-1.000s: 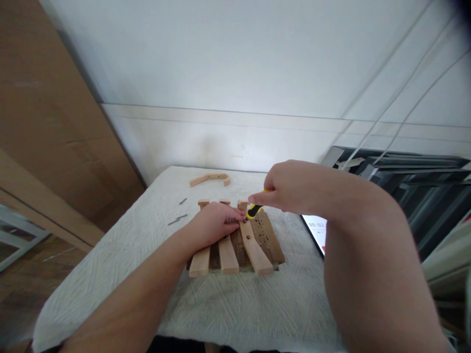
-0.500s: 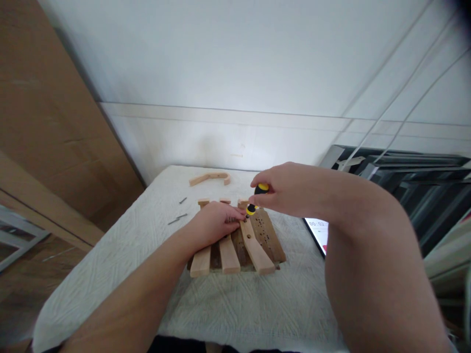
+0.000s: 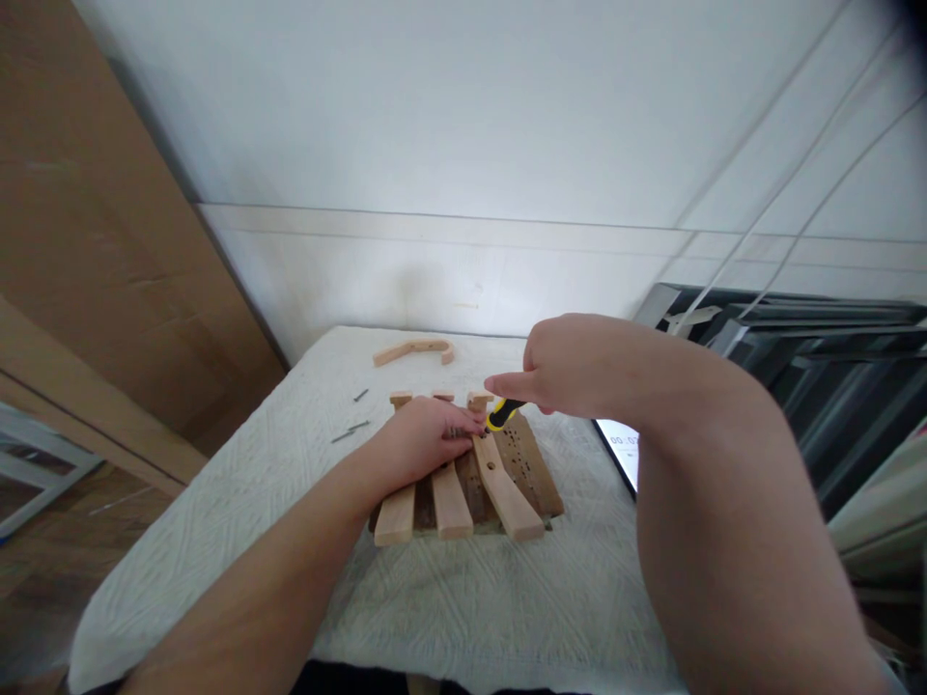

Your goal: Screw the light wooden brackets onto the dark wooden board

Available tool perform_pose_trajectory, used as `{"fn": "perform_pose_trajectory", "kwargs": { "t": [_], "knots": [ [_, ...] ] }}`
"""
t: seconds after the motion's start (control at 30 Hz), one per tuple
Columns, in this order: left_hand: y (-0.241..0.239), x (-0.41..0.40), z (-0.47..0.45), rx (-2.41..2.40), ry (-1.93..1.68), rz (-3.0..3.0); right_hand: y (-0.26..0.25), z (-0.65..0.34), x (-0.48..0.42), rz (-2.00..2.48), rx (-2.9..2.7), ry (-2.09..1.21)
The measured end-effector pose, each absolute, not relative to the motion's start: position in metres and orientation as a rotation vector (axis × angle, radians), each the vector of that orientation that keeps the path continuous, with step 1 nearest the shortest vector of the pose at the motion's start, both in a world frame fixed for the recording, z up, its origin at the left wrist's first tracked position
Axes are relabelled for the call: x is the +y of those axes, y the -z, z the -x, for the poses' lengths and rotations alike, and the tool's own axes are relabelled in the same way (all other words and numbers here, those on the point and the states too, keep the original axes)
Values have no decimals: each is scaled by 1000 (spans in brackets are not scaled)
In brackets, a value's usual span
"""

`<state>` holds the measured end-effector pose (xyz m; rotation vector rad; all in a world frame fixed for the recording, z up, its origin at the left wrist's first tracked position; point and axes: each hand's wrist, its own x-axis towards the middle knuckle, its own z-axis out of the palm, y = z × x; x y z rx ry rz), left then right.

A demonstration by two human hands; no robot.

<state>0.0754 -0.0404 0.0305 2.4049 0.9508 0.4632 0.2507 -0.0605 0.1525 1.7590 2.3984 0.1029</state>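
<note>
My right hand (image 3: 572, 367) grips a short black-and-yellow screwdriver (image 3: 501, 415), which leans with its tip at the upper hole of a pale wooden hook (image 3: 513, 500). My left hand (image 3: 427, 434) is closed around the upper part of that hook and steadies it, reaching over two similar wooden hooks (image 3: 395, 516) (image 3: 453, 507). All three lie side by side across a brown wooden board (image 3: 534, 468) pitted with small holes. The lower hole of the right-hand hook is visible. Whether a screw sits under the screwdriver tip is hidden.
Another wooden hook (image 3: 414, 349) lies at the back of the cloth-covered table (image 3: 579, 598). Several screws (image 3: 351, 431) lie to the left. A phone (image 3: 621, 452) is partly behind my right arm. Dark metal frames (image 3: 818, 357) stand right; brown cardboard (image 3: 123, 241) stands left.
The screwdriver has gone from nearly upright to leaning right, and my right hand has shifted slightly right with its grip turned. My left hand and the hooks have stayed put.
</note>
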Motion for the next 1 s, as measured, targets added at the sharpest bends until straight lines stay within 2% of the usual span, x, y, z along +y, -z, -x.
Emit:
{"fn": "perform_pose_trajectory", "kwargs": {
  "t": [0.37, 0.7, 0.83, 1.0],
  "knots": [
    [-27, -39, -73, 938, -463, -2420, -150, -257, -65, -1580, 2534, -8],
    [-35, -42, -76, 979, -404, -2431, -151, -239, -66, -1789, 2440, -141],
    [-30, -40, -75, 974, -478, -2416, -148, -246, -69, -1739, 2506, -195],
    [-28, -39, -74, 970, -468, -2440, -151, -256, -70, -1618, 2585, -45]
  ]
}}
